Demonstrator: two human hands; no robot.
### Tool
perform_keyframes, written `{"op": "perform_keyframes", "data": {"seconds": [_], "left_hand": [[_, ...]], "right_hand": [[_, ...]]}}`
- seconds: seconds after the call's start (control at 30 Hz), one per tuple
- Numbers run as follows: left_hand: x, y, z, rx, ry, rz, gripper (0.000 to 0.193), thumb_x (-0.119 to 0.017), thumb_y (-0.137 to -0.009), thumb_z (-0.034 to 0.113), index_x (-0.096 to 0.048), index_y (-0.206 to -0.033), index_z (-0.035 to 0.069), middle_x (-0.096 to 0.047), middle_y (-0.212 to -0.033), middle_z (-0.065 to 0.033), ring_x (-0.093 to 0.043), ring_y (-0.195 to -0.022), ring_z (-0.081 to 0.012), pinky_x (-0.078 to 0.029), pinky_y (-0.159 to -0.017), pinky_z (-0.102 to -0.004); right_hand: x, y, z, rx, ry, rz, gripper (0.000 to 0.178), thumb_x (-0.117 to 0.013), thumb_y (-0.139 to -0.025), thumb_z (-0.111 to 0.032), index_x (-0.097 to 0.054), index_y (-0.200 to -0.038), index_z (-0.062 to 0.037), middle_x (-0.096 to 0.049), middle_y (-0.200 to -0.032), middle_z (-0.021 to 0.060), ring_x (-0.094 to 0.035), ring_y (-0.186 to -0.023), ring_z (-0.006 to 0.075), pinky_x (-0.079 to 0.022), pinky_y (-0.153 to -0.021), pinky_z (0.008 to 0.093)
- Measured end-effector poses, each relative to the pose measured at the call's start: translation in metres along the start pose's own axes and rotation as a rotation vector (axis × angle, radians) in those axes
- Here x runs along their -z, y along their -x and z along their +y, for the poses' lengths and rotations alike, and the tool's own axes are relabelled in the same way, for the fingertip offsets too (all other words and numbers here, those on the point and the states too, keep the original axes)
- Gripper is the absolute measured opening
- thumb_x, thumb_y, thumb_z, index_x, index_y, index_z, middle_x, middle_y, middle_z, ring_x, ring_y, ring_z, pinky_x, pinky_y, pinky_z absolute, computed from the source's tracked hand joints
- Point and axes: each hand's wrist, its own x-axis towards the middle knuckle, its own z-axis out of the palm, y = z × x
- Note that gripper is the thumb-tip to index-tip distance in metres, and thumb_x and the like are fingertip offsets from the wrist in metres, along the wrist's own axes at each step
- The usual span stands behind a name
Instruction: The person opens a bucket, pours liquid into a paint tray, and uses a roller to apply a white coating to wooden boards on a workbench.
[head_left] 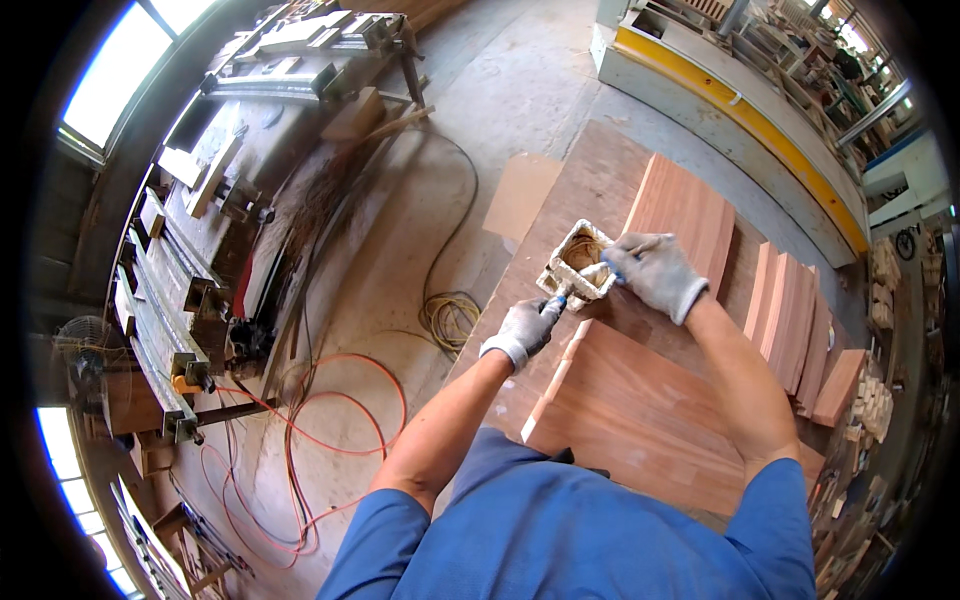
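My left hand [525,331], in a grey work glove, is closed round a short handle at the near corner of a small rectangular box [553,277]. The box is crusted with whitish, glue-like residue and is yellowish brown inside. My right hand [655,272], gloved too, is closed at the box's right side on a pale, stick-like tool [596,269] whose end reaches the box; its kind is unclear. Below the hands lie reddish-brown boards [640,400] side by side, with pale ends along their left edge. More boards [682,215] lie beyond my right hand.
The boards rest on a brown worktable [600,170]. Wooden strips [790,320] are stacked at its right. Left on the floor run an orange hose [345,360] and a coiled cable [450,318]. A clamp rack [165,300] stands far left, a yellow-striped machine [740,105] far right.
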Motion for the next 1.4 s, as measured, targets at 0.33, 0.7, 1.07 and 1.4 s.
{"op": "perform_keyframes", "data": {"seconds": [0.33, 0.7, 1.07, 1.4], "left_hand": [[-0.002, 0.000, -0.001, 0.043, 0.025, -0.028, 0.057, -0.059, -0.102, 0.059, -0.073, -0.104, 0.004, -0.060, -0.065, -0.0059, -0.055, -0.053, -0.0153, -0.047, -0.053, -0.0359], [0.000, -0.002, 0.001, 0.044, 0.008, -0.032, 0.057, -0.060, -0.102, 0.059, -0.074, -0.102, 0.003, -0.061, -0.066, -0.0054, -0.054, -0.054, -0.0149, -0.046, -0.053, -0.0358], [0.002, 0.001, 0.003, 0.048, -0.007, -0.017, 0.056, -0.059, -0.103, 0.058, -0.074, -0.100, 0.004, -0.059, -0.063, -0.0048, -0.054, -0.053, -0.0142, -0.045, -0.051, -0.0355], [0.001, -0.001, 0.002, 0.046, -0.011, -0.020, 0.058, -0.059, -0.102, 0.059, -0.075, -0.104, 0.003, -0.061, -0.064, -0.0058, -0.056, -0.055, -0.0150, -0.047, -0.054, -0.0362]], "right_hand": [[0.002, -0.005, 0.024, 0.119, 0.316, -0.008, 0.029, -0.066, -0.100, -0.032, -0.074, -0.096, -0.0039, -0.073, -0.090, 0.0203, -0.072, -0.081, 0.0335, -0.056, -0.074, 0.0422], [-0.001, -0.007, 0.014, 0.097, 0.090, 0.165, 0.023, -0.070, -0.096, -0.027, -0.077, -0.093, -0.0059, -0.073, -0.086, 0.0188, -0.071, -0.080, 0.0287, -0.056, -0.072, 0.0371], [-0.008, -0.009, 0.016, 0.127, 0.085, 0.111, 0.023, -0.067, -0.099, -0.028, -0.074, -0.100, -0.0056, -0.073, -0.088, 0.0192, -0.072, -0.082, 0.0352, -0.057, -0.077, 0.0403], [-0.009, -0.011, 0.016, 0.277, 0.213, 0.166, 0.020, -0.070, -0.097, -0.024, -0.076, -0.095, -0.0041, -0.074, -0.085, 0.0185, -0.073, -0.082, 0.0322, -0.056, -0.075, 0.0399]]}}
